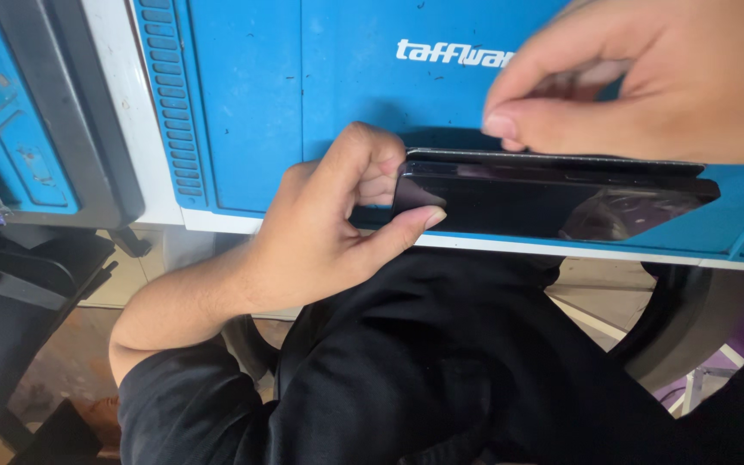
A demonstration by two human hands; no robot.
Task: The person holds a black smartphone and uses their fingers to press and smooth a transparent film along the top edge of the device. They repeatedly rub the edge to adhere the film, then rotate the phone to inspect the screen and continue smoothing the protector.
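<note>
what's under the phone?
The blue work mat lies under the dark phone, whose near edge sits over the mat's front edge. The left hand grips its left end; the right hand is above it. The mat directly beneath is covered.

One view only, head-mounted. It looks steeply down and forward over the near edge of the blue surface (pixel 243 103), at close range. Left hand (pixel 320 228) sits centre frame; right hand (pixel 656 77) is cropped at the upper right corner. Beneath the fingers (pixel 398 228), lap and floor show.
</note>
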